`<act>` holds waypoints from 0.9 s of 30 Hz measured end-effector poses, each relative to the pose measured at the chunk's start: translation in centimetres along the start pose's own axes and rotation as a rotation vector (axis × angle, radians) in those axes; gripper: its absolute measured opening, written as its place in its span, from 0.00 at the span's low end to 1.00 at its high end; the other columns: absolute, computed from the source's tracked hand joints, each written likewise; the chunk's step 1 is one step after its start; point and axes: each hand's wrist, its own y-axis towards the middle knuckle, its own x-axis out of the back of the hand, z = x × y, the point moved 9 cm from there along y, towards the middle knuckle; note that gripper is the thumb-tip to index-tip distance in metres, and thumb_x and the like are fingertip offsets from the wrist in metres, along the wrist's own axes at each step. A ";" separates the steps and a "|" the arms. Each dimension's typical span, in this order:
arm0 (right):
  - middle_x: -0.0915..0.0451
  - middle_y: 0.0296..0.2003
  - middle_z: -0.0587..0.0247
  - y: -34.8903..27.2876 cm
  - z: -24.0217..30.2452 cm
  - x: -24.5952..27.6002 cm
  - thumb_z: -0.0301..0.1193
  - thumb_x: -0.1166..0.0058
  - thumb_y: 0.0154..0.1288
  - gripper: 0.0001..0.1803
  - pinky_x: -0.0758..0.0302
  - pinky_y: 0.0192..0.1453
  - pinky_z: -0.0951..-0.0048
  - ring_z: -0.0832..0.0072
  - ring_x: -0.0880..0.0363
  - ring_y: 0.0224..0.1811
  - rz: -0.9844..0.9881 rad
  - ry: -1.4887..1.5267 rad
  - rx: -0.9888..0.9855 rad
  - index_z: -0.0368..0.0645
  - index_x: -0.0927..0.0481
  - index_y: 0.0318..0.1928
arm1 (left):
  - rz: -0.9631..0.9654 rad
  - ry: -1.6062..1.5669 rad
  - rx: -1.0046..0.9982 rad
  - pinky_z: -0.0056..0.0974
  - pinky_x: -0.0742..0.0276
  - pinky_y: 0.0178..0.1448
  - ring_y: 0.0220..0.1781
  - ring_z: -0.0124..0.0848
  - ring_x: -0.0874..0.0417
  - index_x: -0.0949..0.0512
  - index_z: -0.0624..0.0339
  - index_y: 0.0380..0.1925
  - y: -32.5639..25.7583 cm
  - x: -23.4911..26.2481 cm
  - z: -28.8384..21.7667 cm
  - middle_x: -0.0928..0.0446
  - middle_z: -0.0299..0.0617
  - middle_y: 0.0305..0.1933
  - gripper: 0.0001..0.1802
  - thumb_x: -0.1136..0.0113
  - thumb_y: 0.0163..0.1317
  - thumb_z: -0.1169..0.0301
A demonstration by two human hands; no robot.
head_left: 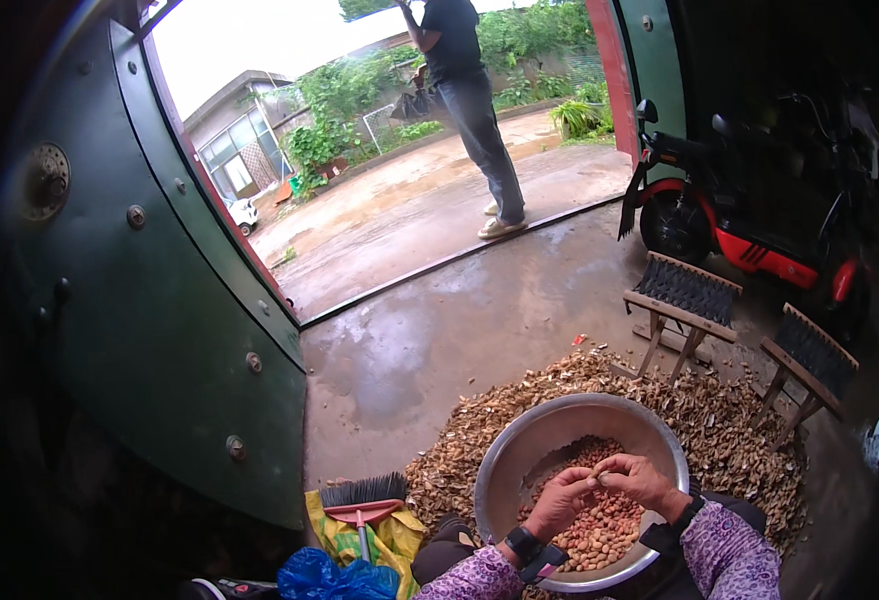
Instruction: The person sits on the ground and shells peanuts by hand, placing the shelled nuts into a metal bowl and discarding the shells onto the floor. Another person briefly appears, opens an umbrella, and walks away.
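Both my hands meet over a wide metal basin [649,425], fingertips nearly touching. My left hand [555,504] is closed in a pinch on a small tan peanut [592,476]. Against the same peanut press the thumb and fingers of my right hand [641,484], partly covering it. Beneath them, reddish shelled peanuts [599,540] cover the bottom of the basin, with some darker, shadowed ones toward its far side. A broad heap of broken peanut shells [499,400] surrounds the basin on the floor.
Two folding stools [684,295] stand at the right, near a red-and-black scooter [759,250]. A broom [362,500] lies on a yellow sack [399,535] beside a blue plastic bag [334,578]. A green metal door [159,300] is at left; a person [474,110] stands outside the doorway.
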 end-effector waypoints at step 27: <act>0.27 0.22 0.72 -0.3 -1.7 -0.2 0.34 0.53 0.58 0.10 0.35 0.27 0.85 0.88 0.33 0.24 0.067 -0.260 0.048 0.39 0.27 0.28 | 0.231 0.231 0.323 0.25 0.37 0.24 0.20 0.18 0.36 0.30 0.54 0.24 -0.9 -1.0 3.8 0.36 0.27 0.18 0.09 0.50 0.57 0.63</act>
